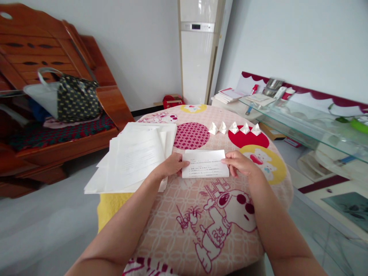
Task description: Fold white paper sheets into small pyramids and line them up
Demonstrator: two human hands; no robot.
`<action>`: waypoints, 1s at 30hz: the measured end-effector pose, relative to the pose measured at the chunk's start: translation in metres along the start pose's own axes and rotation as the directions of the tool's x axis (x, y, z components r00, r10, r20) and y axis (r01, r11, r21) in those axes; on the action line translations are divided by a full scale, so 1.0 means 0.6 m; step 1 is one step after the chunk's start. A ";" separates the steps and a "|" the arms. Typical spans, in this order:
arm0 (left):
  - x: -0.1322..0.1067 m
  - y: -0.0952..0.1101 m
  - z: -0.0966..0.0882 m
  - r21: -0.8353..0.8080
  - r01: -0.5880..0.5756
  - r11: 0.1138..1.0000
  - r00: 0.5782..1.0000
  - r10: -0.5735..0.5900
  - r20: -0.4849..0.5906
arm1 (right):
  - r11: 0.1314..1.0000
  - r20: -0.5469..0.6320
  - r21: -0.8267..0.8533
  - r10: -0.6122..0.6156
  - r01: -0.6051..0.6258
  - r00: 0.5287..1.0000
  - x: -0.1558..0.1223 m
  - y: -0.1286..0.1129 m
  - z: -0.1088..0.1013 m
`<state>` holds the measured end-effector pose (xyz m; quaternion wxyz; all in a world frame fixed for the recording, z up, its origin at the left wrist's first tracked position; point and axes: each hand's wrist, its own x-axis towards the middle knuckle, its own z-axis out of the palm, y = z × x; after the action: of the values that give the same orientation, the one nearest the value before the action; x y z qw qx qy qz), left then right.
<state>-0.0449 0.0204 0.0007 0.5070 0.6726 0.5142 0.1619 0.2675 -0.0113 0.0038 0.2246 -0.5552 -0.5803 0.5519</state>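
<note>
A folded sheet of printed paper (pixel 205 165) is held just over the table, its text facing me. My left hand (pixel 171 165) pinches the sheet's left edge, thumb on top and fingers partly hidden beneath. At the right edge, my right hand (pixel 239 162) grips it the same way, thumb and fingers closed on the paper. To the left lies a loose stack of white papers (pixel 135 157), some of them printed. Beyond the sheet stands a row of several small folded paper shapes (pixel 234 128), pointed and white.
A patterned cloth covers the round table (pixel 178 214). A glass-topped stand (pixel 310 122) with cups and tins runs along the right. A wooden bench (pixel 83 132) bearing bags (pixel 76 97) is at the left. A tall white cabinet unit (pixel 197 61) rises at the back.
</note>
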 end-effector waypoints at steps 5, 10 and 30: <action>0.007 -0.001 0.008 0.109 -0.015 0.994 0.989 0.031 -0.146 | 0.984 -0.225 -0.101 0.118 -0.144 0.967 0.007 -0.016 0.027; 0.015 0.009 0.018 0.358 0.041 0.933 0.951 0.074 -0.302 | 0.979 -0.357 -0.113 0.120 -0.170 0.926 0.017 -0.018 0.038; 0.013 0.004 0.026 0.367 0.019 0.930 0.900 0.145 -0.412 | 0.927 -0.540 -0.356 -0.098 -0.122 0.836 0.043 0.004 0.039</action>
<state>-0.0286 0.0189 -0.0061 0.2421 0.7181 0.6121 0.2259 0.2408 0.0020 -0.0139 0.2671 -0.7260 -0.5826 0.2495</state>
